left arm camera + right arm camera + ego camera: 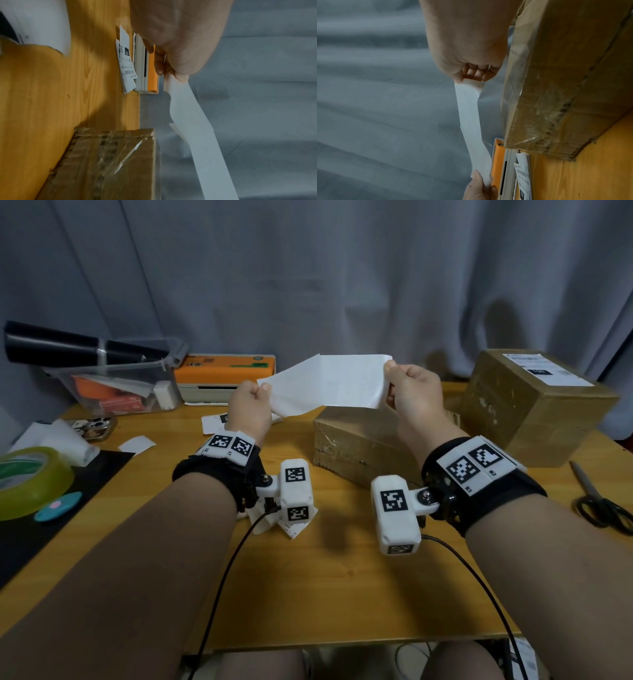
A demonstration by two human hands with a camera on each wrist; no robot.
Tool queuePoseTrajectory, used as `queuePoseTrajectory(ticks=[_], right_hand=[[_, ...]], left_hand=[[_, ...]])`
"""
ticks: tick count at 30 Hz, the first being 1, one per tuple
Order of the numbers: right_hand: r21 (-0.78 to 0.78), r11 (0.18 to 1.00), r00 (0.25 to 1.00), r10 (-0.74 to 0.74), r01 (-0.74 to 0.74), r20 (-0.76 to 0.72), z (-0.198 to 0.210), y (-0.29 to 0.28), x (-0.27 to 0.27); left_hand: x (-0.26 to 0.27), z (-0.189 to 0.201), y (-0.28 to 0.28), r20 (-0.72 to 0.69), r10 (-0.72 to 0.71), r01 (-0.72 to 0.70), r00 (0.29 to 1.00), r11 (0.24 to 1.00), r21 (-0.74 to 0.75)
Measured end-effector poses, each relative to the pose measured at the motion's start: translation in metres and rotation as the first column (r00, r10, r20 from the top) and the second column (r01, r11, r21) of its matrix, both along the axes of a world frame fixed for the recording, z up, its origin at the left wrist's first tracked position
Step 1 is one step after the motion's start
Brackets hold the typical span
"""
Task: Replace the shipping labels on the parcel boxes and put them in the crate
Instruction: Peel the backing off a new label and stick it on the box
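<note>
I hold a white shipping label (329, 383) up in the air over the table, stretched between both hands, blank side towards me. My left hand (255, 397) pinches its left end (173, 79); my right hand (399, 381) pinches its right end (471, 83). Below the label lies a tape-wrapped brown parcel box (359, 440) with no label showing on top. A larger parcel box (537, 405) stands at the right with a printed label (544, 369) on its top face.
An orange-topped label printer (224, 376) sits at the back with loose printed labels (126, 65) in front. A clear bin (123, 381), a phone (94, 428), a tape roll (30, 481) and a blue cutter (58, 506) crowd the left. Scissors (603, 501) lie at right.
</note>
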State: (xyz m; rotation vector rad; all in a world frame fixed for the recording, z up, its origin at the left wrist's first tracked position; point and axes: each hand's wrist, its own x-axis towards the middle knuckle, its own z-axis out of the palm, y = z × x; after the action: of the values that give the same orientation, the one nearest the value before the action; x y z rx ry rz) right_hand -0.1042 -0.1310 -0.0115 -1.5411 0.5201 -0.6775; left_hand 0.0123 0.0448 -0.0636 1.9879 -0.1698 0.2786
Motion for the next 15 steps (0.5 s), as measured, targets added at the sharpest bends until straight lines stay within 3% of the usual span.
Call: queuePoseTrajectory(ticks=[12,15], right_hand=[[0.023,0.999,1.000,-0.026,0.026,-0.002,0.007,-0.008,-0.005],[0.053,0.993,0.994,-0.105,0.103,0.032,0.010,-0.017,-0.006]], left_hand=[[0.010,0.004,0.011,-0.015,0.124,-0.124,0.992,0.992,-0.008],[0.013,0.008,0.022,-0.099,0.156,-0.161,0.983,0.986,-0.046]])
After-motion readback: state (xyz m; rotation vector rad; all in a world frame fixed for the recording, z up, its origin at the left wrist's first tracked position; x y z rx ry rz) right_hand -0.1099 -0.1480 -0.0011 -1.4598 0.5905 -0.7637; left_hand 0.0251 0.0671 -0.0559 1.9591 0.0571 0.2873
